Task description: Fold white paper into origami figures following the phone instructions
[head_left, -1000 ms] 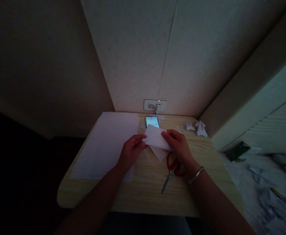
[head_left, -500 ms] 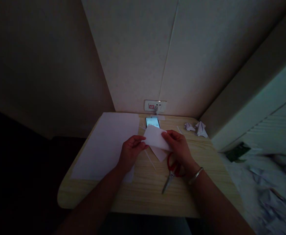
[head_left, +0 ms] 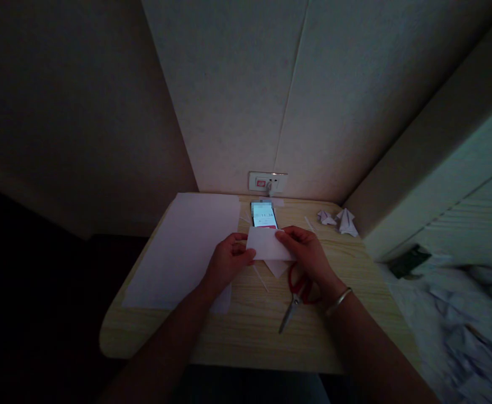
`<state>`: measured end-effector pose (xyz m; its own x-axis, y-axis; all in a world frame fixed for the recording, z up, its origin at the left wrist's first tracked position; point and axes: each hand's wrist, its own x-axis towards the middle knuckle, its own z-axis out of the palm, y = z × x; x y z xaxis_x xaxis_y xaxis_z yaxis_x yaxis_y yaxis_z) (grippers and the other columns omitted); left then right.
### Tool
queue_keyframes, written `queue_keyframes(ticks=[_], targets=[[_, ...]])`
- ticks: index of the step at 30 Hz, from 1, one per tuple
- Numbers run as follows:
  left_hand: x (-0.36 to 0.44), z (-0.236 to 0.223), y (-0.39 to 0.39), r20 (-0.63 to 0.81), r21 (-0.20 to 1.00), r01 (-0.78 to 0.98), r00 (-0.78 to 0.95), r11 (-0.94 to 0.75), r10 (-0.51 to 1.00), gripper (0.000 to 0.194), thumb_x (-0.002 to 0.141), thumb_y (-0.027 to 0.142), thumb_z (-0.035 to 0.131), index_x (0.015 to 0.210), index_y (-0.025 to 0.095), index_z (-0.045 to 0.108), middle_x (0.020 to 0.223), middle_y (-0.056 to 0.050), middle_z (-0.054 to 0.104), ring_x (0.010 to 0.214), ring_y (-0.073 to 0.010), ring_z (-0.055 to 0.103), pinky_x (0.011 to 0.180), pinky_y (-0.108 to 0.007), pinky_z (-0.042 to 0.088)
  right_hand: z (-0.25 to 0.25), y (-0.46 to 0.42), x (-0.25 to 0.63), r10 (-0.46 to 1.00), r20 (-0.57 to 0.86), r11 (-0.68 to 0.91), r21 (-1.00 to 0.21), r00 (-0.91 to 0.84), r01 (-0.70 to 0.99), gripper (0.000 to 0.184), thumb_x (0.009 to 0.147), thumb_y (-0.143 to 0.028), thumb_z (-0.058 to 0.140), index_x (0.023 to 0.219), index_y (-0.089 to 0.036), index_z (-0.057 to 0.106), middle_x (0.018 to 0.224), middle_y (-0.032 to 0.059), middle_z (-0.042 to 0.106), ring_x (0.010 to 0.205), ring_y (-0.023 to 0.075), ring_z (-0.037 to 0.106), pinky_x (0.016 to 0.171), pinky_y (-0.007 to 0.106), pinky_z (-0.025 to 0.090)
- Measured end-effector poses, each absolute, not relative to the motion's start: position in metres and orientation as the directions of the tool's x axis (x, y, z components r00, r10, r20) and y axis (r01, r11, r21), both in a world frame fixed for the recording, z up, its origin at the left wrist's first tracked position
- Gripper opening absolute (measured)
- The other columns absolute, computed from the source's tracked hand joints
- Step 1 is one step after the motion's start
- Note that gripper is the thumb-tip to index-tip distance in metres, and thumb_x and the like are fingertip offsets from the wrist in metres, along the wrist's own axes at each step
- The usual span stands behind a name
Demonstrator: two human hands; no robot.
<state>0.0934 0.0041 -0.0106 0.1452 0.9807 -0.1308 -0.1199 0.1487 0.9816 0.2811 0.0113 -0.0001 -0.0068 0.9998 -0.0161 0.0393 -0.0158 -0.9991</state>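
A small piece of white paper (head_left: 266, 243) is held up between both hands above the table. My left hand (head_left: 228, 259) pinches its left edge between thumb and fingers. On the other side, my right hand (head_left: 307, 252) grips the upper right part, thumb on the near face. Beneath the held piece a second paper scrap (head_left: 277, 268) pokes out on the tabletop. Red-handled scissors (head_left: 296, 300) lie by my right wrist, blades toward me. Just behind the paper rests a phone (head_left: 264, 214) with its screen lit, its lower end covered by the paper.
Large white sheets (head_left: 178, 252) cover the left of the wooden table (head_left: 262, 348). Two folded paper figures (head_left: 346, 222) stand at the back right. Thin paper strips (head_left: 260, 278) lie about. A wall socket (head_left: 267, 182) with a plug is behind; a bed (head_left: 460, 314) is at right.
The paper has come down and been turned to a more level, squarer position, uncovering more of the phone screen. Both hands still hold it.
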Motion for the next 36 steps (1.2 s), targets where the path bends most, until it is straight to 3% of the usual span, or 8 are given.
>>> queue_keyframes(ticks=[3, 6, 10, 13, 17, 19, 26, 36], targets=[[0.092, -0.014, 0.004, -0.187, 0.977, -0.057, 0.241, 0.207, 0.952, 0.022, 0.065, 0.031, 0.072, 0.079, 0.014, 0.066, 0.069, -0.002, 0.069, 0.057, -0.0146, 0.063, 0.057, -0.026, 0.051, 0.001, 0.011, 0.281, 0.998, -0.032, -0.031, -0.999, -0.052, 0.032, 0.028, 0.071, -0.045, 0.067, 0.072, -0.017, 0.066, 0.061, -0.0021, 0.060, 0.052, 0.0103, 0.047, 0.049, 0.022, 0.033], [0.090, -0.016, 0.004, -0.213, 0.974, -0.033, 0.215, 0.225, 0.953, 0.018, 0.065, 0.031, 0.072, 0.071, 0.015, 0.068, 0.064, -0.002, 0.068, 0.054, -0.0150, 0.063, 0.054, -0.026, 0.049, 0.002, 0.013, 0.285, 0.998, -0.035, -0.031, -0.997, -0.051, 0.069, 0.027, 0.069, -0.044, 0.069, 0.070, -0.017, 0.067, 0.060, -0.0018, 0.061, 0.052, 0.0107, 0.047, 0.049, 0.023, 0.034], [0.088, -0.014, 0.006, -0.177, 0.965, -0.182, 0.090, 0.191, 0.980, 0.022, 0.064, 0.032, 0.074, 0.074, 0.014, 0.067, 0.070, -0.002, 0.070, 0.060, -0.0143, 0.064, 0.059, -0.026, 0.052, 0.006, 0.017, 0.292, 0.938, 0.143, 0.137, -0.990, 0.316, 0.042, 0.023, 0.069, -0.041, 0.069, 0.074, -0.019, 0.068, 0.072, 0.0006, 0.066, 0.068, 0.0134, 0.055, 0.062, 0.025, 0.042], [0.091, -0.014, 0.006, -0.151, 0.938, -0.320, -0.038, 0.131, 0.988, 0.028, 0.065, 0.035, 0.074, 0.080, 0.013, 0.065, 0.073, -0.002, 0.069, 0.064, -0.0127, 0.065, 0.065, -0.026, 0.054, 0.007, 0.014, 0.284, 0.844, 0.127, 0.196, -0.978, 0.521, -0.078, 0.027, 0.074, -0.045, 0.064, 0.081, -0.020, 0.066, 0.079, 0.0016, 0.065, 0.071, 0.0133, 0.057, 0.063, 0.025, 0.044], [0.099, -0.015, 0.001, -0.111, 0.929, -0.360, -0.050, 0.085, 0.993, 0.029, 0.067, 0.036, 0.073, 0.082, 0.013, 0.063, 0.075, -0.002, 0.070, 0.065, -0.0120, 0.065, 0.068, -0.027, 0.055, 0.006, 0.001, 0.256, 0.991, 0.026, 0.039, -0.995, 0.134, -0.093, 0.027, 0.068, -0.043, 0.070, 0.079, -0.018, 0.066, 0.067, -0.0003, 0.062, 0.057, 0.0113, 0.051, 0.051, 0.022, 0.039], [0.102, -0.014, -0.002, -0.092, 0.938, -0.335, 0.005, 0.088, 0.996, 0.027, 0.068, 0.035, 0.073, 0.080, 0.013, 0.062, 0.077, -0.002, 0.071, 0.067, -0.0134, 0.066, 0.069, -0.027, 0.056, 0.005, -0.004, 0.244, 0.999, -0.023, -0.020, -0.997, 0.033, -0.071, 0.028, 0.063, -0.040, 0.074, 0.074, -0.017, 0.065, 0.063, -0.0006, 0.061, 0.053, 0.0113, 0.049, 0.051, 0.023, 0.038], [0.105, -0.013, -0.008, -0.096, 0.954, -0.271, 0.127, 0.128, 0.987, 0.036, 0.069, 0.036, 0.072, 0.097, 0.014, 0.065, 0.087, -0.006, 0.073, 0.068, -0.0171, 0.068, 0.066, -0.031, 0.058, 0.000, -0.008, 0.240, 0.998, -0.039, -0.032, -0.988, 0.041, -0.154, 0.023, 0.064, -0.039, 0.073, 0.065, -0.017, 0.064, 0.054, -0.0020, 0.058, 0.045, 0.0088, 0.041, 0.045, 0.023, 0.033], [0.103, -0.013, -0.007, -0.104, 0.967, -0.220, 0.111, 0.126, 0.988, 0.033, 0.069, 0.035, 0.072, 0.092, 0.013, 0.068, 0.079, -0.006, 0.073, 0.061, -0.0162, 0.067, 0.060, -0.027, 0.055, -0.001, -0.007, 0.240, 0.997, -0.028, -0.015, -0.984, 0.069, -0.177, 0.026, 0.065, -0.041, 0.073, 0.064, -0.017, 0.064, 0.055, -0.0021, 0.058, 0.045, 0.0085, 0.040, 0.045, 0.023, 0.032]])
